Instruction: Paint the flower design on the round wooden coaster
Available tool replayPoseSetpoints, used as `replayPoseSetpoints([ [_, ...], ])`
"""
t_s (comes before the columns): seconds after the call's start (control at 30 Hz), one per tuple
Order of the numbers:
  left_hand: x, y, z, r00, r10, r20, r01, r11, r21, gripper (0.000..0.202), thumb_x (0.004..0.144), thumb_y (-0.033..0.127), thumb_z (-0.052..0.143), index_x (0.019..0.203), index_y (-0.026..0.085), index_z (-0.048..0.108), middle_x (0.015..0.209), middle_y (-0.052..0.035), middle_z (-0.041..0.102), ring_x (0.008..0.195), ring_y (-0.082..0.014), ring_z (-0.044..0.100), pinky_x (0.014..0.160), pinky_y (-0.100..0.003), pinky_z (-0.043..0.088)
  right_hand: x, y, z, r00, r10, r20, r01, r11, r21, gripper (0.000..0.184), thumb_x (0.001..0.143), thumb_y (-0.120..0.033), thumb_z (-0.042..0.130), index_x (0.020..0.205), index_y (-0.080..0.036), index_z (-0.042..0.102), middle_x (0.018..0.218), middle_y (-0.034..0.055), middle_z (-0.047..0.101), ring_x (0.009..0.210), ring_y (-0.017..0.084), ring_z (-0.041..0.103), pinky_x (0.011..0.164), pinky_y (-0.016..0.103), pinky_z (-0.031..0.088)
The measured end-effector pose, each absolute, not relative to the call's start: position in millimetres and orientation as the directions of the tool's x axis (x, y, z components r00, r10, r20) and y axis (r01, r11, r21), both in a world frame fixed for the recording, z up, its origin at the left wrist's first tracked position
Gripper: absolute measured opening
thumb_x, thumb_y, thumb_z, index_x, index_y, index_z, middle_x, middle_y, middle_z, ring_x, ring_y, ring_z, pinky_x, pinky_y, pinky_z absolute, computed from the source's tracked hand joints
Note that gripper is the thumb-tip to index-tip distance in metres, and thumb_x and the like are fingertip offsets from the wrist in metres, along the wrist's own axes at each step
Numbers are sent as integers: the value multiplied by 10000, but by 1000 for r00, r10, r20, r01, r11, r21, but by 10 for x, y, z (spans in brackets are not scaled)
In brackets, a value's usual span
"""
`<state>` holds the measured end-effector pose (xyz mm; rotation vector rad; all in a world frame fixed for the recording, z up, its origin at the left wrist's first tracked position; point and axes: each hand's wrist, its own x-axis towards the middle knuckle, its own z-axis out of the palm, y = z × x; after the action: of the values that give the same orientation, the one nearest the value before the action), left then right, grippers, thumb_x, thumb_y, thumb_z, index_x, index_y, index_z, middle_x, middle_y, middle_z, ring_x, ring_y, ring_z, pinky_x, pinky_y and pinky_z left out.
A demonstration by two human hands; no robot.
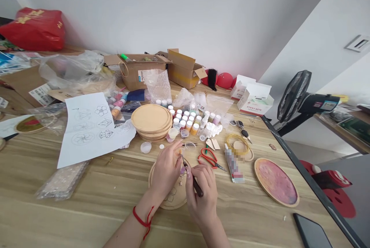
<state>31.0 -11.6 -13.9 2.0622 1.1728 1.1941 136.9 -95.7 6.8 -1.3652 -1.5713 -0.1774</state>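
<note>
My right hand (204,192) is closed around a small tool with a dark brown handle (198,188) and a thin metal tip that points up toward my left hand. My left hand (167,169), with a red string bracelet (140,221) on its wrist, has its fingers curled together near that tip. What they pinch is mostly hidden. A small purple piece (182,170) shows between the hands, and something orange lies by the left fingertips. Beneath both hands is a round wooden plate (177,203) with flower outlines drawn on it.
Behind my hands stand stacked wooden plates (150,117) and several paint jars (189,125). Red-handled pliers (208,157), a paint tube (233,165) and a coil of yellow wire (237,142) lie to the right. Farther right are a pink-painted plate (276,182) and a phone (311,231). A drawing sheet (86,128) lies left.
</note>
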Motion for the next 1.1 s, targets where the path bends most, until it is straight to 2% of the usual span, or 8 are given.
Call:
replayPoseSetpoints([
  [0.17,311,-116,-133,248,856,454,438,-517,736,481,885,148,497,1355,250,473,1238,-68,677,1184,-244,615,1018,-446,478,1364,-955,53,174,672,720,801,329,-500,155,927,-77,488,883,-222,520,745,-1,592,704,163,579,881,438,507],
  [0.37,318,-123,-131,245,845,475,452,-533,715,413,902,187,506,1308,263,509,1225,-63,682,1154,-241,631,1008,-438,490,1329,-955,66,114,651,750,854,321,-409,195,925,-73,494,1052,-210,547,846,47,643,783,193,608,848,440,516],
  [0.47,321,-121,-164,251,836,488,466,-547,696,414,905,168,488,1310,254,501,1238,-64,674,1166,-236,620,1011,-439,488,1322,-959,76,96,654,750,856,331,-398,189,922,-74,500,1042,-211,549,842,42,644,776,187,616,866,451,514],
  [0.63,323,-118,-207,250,819,517,451,-571,686,439,894,118,462,1313,240,504,1259,-60,664,1182,-226,612,1023,-423,486,1348,-959,57,184,666,723,793,334,-510,127,946,-112,491,925,-219,559,773,11,638,736,162,618,900,437,526],
  [0.77,314,-125,-180,242,847,474,423,-531,734,439,893,146,498,1320,245,495,1259,-65,664,1204,-238,604,1031,-433,481,1363,-941,56,299,674,675,720,305,-623,114,974,-208,509,953,-218,621,793,30,690,755,173,661,820,373,565],
  [0.9,315,-136,-143,224,865,449,397,-501,769,447,901,167,525,1338,250,482,1258,-58,668,1216,-232,598,1038,-426,477,1355,-933,62,298,657,692,715,327,-619,125,971,-214,528,1022,-218,642,883,52,733,831,188,689,838,377,560],
  [1.03,318,-139,-118,201,882,426,403,-471,785,444,902,169,534,1338,243,494,1269,-66,664,1216,-233,600,1033,-420,479,1357,-940,71,311,660,683,706,321,-632,135,968,-196,516,890,-220,624,736,11,682,731,174,666,872,400,543],
  [1.1,316,-139,-118,205,882,424,401,-471,786,450,905,176,539,1346,246,485,1267,-65,664,1215,-232,601,1037,-421,474,1367,-937,79,324,640,697,717,314,-622,131,968,-191,516,897,-219,623,742,15,684,729,175,661,846,385,544],
])
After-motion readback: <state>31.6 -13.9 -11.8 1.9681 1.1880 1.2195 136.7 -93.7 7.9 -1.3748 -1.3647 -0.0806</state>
